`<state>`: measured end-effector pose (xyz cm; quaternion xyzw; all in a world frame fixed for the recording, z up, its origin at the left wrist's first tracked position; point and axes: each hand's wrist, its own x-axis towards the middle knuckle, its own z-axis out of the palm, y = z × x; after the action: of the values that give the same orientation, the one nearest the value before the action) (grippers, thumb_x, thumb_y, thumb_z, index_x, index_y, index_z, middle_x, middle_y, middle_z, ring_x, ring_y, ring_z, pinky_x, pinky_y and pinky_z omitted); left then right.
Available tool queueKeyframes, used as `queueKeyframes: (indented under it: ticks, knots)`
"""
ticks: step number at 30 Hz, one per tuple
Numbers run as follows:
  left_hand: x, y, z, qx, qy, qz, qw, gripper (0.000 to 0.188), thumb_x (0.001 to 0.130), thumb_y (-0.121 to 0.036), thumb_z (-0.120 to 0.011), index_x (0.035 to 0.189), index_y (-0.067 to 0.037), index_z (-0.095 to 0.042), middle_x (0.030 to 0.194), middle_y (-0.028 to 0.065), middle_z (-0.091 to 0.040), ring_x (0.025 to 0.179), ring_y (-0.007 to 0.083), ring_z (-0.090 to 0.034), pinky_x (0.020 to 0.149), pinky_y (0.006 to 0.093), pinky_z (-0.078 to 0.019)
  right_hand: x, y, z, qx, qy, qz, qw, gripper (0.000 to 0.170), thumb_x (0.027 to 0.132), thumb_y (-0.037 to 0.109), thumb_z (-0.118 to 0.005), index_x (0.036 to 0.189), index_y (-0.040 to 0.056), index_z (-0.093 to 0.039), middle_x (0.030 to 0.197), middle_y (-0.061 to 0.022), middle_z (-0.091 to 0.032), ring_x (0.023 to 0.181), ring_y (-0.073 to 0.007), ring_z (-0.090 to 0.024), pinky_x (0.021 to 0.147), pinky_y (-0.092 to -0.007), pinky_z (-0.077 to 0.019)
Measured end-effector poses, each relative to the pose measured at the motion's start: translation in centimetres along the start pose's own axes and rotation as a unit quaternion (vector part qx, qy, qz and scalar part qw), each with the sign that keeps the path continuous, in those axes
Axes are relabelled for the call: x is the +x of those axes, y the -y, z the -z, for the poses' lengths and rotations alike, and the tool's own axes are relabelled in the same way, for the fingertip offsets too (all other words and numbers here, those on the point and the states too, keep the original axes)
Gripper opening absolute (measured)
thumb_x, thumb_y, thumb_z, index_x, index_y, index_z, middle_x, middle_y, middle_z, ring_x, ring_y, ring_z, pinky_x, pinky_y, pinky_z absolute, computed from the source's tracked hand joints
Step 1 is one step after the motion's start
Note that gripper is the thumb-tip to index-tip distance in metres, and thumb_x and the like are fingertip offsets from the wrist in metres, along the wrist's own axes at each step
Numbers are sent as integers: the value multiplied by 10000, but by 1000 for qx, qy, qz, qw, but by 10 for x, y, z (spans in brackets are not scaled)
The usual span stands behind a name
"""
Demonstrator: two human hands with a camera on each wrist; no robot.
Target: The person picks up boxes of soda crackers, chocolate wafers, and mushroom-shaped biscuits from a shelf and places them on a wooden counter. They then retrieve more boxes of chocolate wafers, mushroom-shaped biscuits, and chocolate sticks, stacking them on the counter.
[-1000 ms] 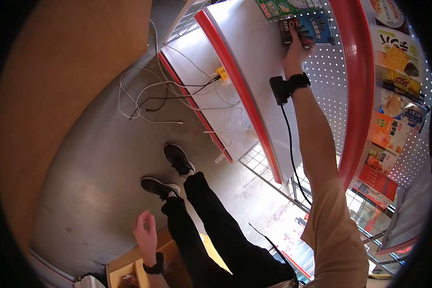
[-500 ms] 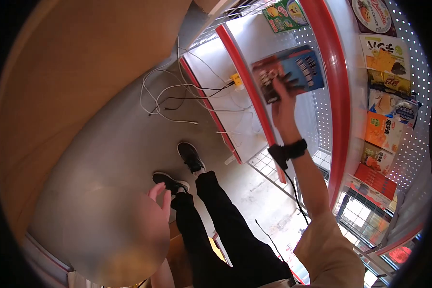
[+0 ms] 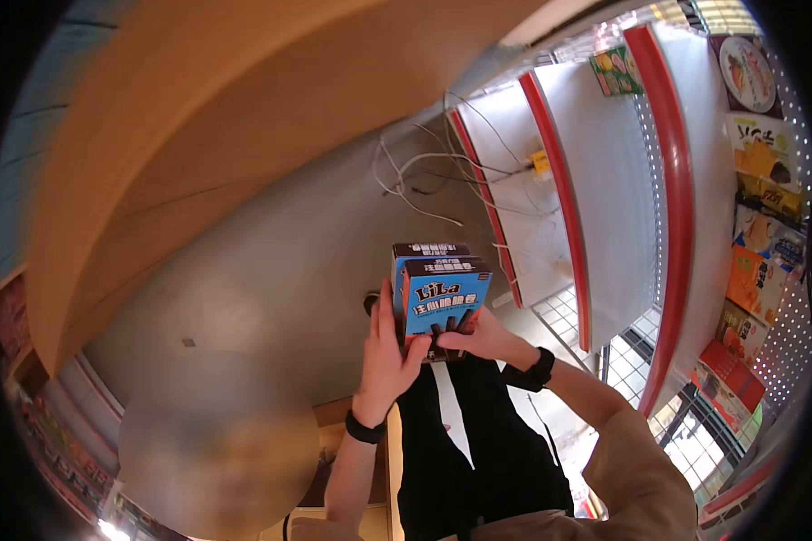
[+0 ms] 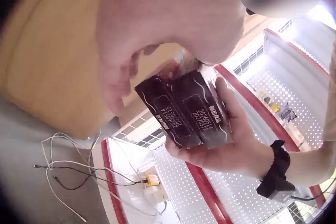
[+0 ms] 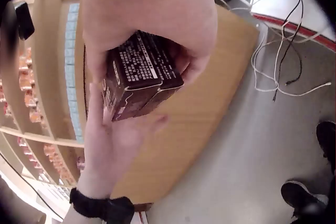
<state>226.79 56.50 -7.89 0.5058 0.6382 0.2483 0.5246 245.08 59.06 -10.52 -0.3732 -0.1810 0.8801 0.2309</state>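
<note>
Two blue-and-dark snack boxes (image 3: 445, 296), printed LiLa with pictures of dark rolls, are stacked face to back in front of the body. My right hand (image 3: 494, 337) grips them at the lower right, thumb across the front. Along their left side lie the straight fingers of my left hand (image 3: 390, 365), its thumb near the lower front edge. In the left wrist view the dark box ends (image 4: 189, 111) carry printed dates, and the right hand (image 4: 231, 145) cups them from below. Dense white text covers a dark box side (image 5: 142, 61) in the right wrist view.
White shelves with red edges (image 3: 564, 207) stand to the right, their upper level lined with snack packs (image 3: 753, 279). One green box (image 3: 615, 72) sits on a lower shelf. Loose cables (image 3: 424, 171) trail over the floor. A wooden counter (image 3: 244, 144) curves along the left.
The right hand has brought the two boxes off the shelf to the front of the body. The left hand has come up from low at the left to the boxes' side.
</note>
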Motion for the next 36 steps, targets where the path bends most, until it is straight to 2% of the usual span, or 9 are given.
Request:
queueKeyframes:
  ticks: [2,4,9,12,15,24,27,32,36]
  knots:
    - [-20,-16,13,16,-32,-1,999,750,831,-196,-585,1404,34,-159,1229,278,-420,1035,439,-519,860,424,-458,-3,7,-20,0,26,38,999,635,827,-35,-565,1369,51,-246,1282,-94,-461,1172,-170,-449,994,-333,-361]
    - [-42,-35,30,-29,-45,40,998,738,835,-171,-563,1404,45,-146,1274,288,-403,1074,437,-511,880,422,-449,-6,22,-47,-230,25,142,962,588,887,59,-403,1399,11,-118,1299,-141,-422,1194,-219,-424,1021,-346,-314]
    - [-104,-78,90,-55,-142,43,987,757,840,-178,-550,1413,48,-111,1364,281,-332,1170,414,-466,927,414,-427,-10,46,-140,-313,92,168,930,581,928,234,-328,1387,-34,-94,1284,-186,-420,1187,-271,-432,1007,-361,-320]
    - [-143,-114,139,13,-173,-95,980,985,751,-278,-719,1410,50,-64,1416,264,-253,1256,384,-389,970,406,-410,-8,57,-201,-329,122,152,924,695,950,479,-282,1388,-30,-102,1277,-215,-436,1184,-311,-453,986,-388,-347]
    - [-182,-144,195,-6,-181,-56,982,1112,654,-289,-812,1406,48,-65,1414,268,-241,1244,386,-401,972,422,-418,-8,74,-276,-409,140,109,895,665,957,464,-284,1383,-22,-127,1272,-221,-450,1174,-325,-468,983,-393,-352]
    - [-326,-87,359,25,-293,-10,956,1085,646,-251,-811,1407,16,-86,1329,276,-382,1129,404,-505,899,424,-483,27,-7,-491,-412,261,90,869,528,992,279,-263,1401,-21,-116,1362,-194,-351,1270,-246,-340,1051,-347,-282]
    - [-372,-59,404,53,-359,-38,931,1098,646,-242,-816,1427,-31,-73,1258,242,-471,1065,367,-565,887,416,-490,35,-34,-569,-459,297,83,833,578,990,371,-245,1399,-14,-109,1342,-159,-372,1252,-211,-343,1057,-347,-261]
    - [-433,-33,468,14,-397,58,916,1073,652,-240,-805,1432,-48,-94,1204,207,-534,1055,348,-577,878,393,-485,81,-83,-650,-553,346,45,757,693,964,430,-266,1434,58,82,1202,-264,-510,1051,-390,-556,900,-414,-437]
    - [-450,-19,515,-60,-422,124,896,1056,649,-235,-800,1437,-67,-116,1131,181,-591,1021,322,-602,865,375,-485,115,-105,-708,-602,381,34,701,703,965,429,-268,1427,48,100,1086,-260,-573,964,-399,-589,850,-418,-457]
